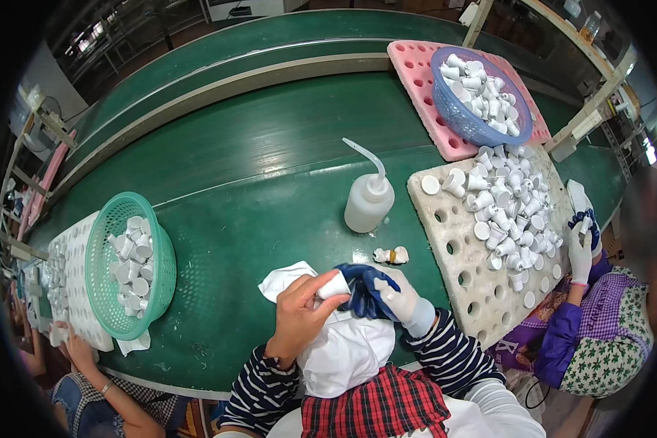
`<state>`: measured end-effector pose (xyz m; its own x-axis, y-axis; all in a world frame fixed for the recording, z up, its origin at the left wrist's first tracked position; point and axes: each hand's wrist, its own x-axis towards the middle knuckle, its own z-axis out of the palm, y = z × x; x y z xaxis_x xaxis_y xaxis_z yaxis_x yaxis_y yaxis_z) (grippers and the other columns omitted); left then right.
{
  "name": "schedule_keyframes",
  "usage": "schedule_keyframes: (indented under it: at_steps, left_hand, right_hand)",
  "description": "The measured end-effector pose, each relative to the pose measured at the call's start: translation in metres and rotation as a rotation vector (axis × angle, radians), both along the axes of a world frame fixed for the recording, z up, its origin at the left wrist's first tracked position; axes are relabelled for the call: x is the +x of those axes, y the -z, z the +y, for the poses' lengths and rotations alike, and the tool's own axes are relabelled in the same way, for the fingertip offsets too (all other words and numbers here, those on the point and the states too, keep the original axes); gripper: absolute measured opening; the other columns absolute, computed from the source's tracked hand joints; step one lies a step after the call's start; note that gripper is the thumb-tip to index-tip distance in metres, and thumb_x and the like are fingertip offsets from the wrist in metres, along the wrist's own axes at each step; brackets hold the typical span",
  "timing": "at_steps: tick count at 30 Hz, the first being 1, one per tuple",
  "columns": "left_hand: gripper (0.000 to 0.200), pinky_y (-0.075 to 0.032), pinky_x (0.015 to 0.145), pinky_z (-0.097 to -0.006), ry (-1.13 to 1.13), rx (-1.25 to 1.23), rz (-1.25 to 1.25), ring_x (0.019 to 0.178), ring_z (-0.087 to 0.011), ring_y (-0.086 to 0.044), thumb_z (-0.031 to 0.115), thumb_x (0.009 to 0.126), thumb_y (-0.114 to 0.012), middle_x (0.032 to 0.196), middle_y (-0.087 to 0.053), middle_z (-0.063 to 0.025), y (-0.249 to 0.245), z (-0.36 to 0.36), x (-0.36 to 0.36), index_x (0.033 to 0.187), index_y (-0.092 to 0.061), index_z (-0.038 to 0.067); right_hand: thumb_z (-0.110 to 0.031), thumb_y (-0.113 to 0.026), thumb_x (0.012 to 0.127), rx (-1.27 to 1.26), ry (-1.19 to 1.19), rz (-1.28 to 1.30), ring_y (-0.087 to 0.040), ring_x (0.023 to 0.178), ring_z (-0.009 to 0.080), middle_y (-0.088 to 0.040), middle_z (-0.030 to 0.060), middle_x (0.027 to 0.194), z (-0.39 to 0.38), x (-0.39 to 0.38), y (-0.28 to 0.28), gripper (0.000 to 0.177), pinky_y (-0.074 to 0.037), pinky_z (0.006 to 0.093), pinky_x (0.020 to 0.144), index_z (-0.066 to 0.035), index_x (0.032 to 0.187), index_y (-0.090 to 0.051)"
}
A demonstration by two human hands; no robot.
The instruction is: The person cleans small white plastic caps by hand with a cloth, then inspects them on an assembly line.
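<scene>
My bare left hand (299,310) pinches a small white cup-shaped piece (333,287) between thumb and fingers, tilted on its side. Against its right end is my right hand (379,293), in a white glove with dark blue fingers. Those gloved fingers are curled; what lies inside them is hidden. Below both hands spreads a white cloth (347,354), bunched at the table edge. A squeeze bottle (369,204) with a bent spout stands beyond my hands. Near it lies a small white bundle (392,255) with a tan band.
Many white cups (511,204) cover a holed foam board (449,270) at right. A blue basket (463,131) of cups sits on pink foam (409,66). At left is a green basket (164,277) of cups. Co-workers' hands (580,252) work on both sides.
</scene>
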<state>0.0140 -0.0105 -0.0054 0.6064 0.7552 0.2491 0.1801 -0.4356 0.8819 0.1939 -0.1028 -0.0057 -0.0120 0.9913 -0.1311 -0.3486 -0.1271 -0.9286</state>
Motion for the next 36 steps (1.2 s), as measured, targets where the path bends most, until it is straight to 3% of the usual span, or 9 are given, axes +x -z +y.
schedule_keyframes:
  at_steps: [5,14,17,20,21,24,28,31,36]
  left_hand:
    - [0.041,-0.029,0.050,-0.0201,0.080,-0.044,0.011,0.055,-0.0050,-0.036,0.005,0.066,-0.082,0.064,-0.050,0.0031,-0.003,-0.002,0.002,0.105,-0.069,0.003]
    - [0.035,-0.034,0.052,-0.0171,-0.007,-0.377,-0.163,0.057,-0.0022,-0.042,0.001,0.072,-0.078,0.070,-0.055,0.0045,0.014,-0.005,0.001,0.104,-0.066,-0.001]
    - [0.033,-0.036,0.054,-0.0170,0.007,-0.400,-0.221,0.058,-0.0027,-0.044,0.000,0.073,-0.077,0.074,-0.056,0.0021,0.014,-0.004,0.001,0.104,-0.066,-0.001]
    - [0.033,-0.038,0.057,-0.0173,0.076,-0.322,-0.244,0.062,-0.0031,-0.046,-0.002,0.074,-0.076,0.081,-0.058,-0.0003,0.011,0.001,0.001,0.105,-0.066,-0.002]
    - [0.033,-0.039,0.058,-0.0175,0.105,-0.276,-0.253,0.064,-0.0032,-0.047,-0.003,0.074,-0.076,0.084,-0.058,-0.0010,0.010,0.002,0.001,0.105,-0.066,-0.002]
    - [0.034,-0.041,0.060,-0.0179,0.140,-0.291,-0.241,0.066,-0.0036,-0.048,-0.004,0.074,-0.075,0.086,-0.058,-0.0013,0.009,0.001,0.000,0.106,-0.066,-0.001]
    - [0.035,-0.043,0.062,-0.0176,0.091,-0.499,-0.253,0.068,-0.0039,-0.051,-0.003,0.075,-0.075,0.085,-0.058,-0.0016,0.008,-0.003,0.001,0.108,-0.065,-0.001]
    - [0.036,-0.045,0.063,-0.0176,0.093,-0.501,-0.236,0.070,-0.0043,-0.053,-0.003,0.075,-0.074,0.086,-0.059,-0.0022,0.007,-0.004,0.001,0.110,-0.065,-0.001]
    - [0.037,-0.047,0.062,-0.0184,0.109,-0.514,-0.203,0.070,-0.0052,-0.055,-0.003,0.080,-0.070,0.086,-0.060,-0.0029,-0.001,-0.005,0.000,0.116,-0.062,-0.001]
  right_hand:
    - [-0.022,-0.057,0.091,-0.237,-0.051,0.008,-0.060,0.068,0.0074,-0.066,0.0067,0.090,0.003,-0.001,-0.011,0.043,-0.045,0.0186,0.055,-0.001,0.129,-0.051]
    - [-0.001,-0.066,0.079,0.109,0.005,-0.105,-0.053,0.113,0.0160,-0.054,0.0068,0.124,0.003,-0.001,-0.001,0.057,-0.046,0.0284,0.094,-0.003,0.132,-0.048]
    - [-0.004,-0.065,0.080,0.146,0.087,0.012,-0.058,0.104,0.0144,-0.053,0.0082,0.124,0.004,-0.010,-0.003,0.057,-0.051,0.0258,0.082,-0.004,0.133,-0.046]
    - [-0.008,-0.064,0.083,-0.050,-0.003,0.235,-0.061,0.092,0.0121,-0.057,0.0086,0.116,0.002,-0.001,-0.008,0.053,-0.051,0.0223,0.067,-0.003,0.133,-0.046]
    - [-0.011,-0.063,0.086,-0.115,-0.017,0.168,-0.062,0.082,0.0098,-0.060,0.0073,0.105,0.005,0.000,-0.013,0.049,-0.047,0.0199,0.057,-0.004,0.132,-0.047]
    - [-0.013,-0.062,0.087,-0.190,-0.032,0.071,-0.062,0.080,0.0088,-0.062,0.0047,0.096,0.005,0.000,-0.019,0.047,-0.047,0.0199,0.057,-0.003,0.131,-0.048]
    - [-0.001,-0.065,0.080,0.043,0.020,0.077,-0.057,0.109,0.0157,-0.055,0.0101,0.124,0.002,-0.002,-0.006,0.053,-0.051,0.0265,0.087,-0.001,0.131,-0.049]
    - [0.004,-0.066,0.076,0.068,0.018,0.070,-0.051,0.119,0.0187,-0.049,0.0110,0.135,0.001,-0.002,-0.002,0.059,-0.046,0.0303,0.099,0.000,0.132,-0.047]
    - [0.006,-0.065,0.076,0.082,0.078,0.046,-0.052,0.119,0.0188,-0.049,0.0114,0.134,0.000,-0.006,0.002,0.059,-0.046,0.0306,0.098,0.000,0.132,-0.047]
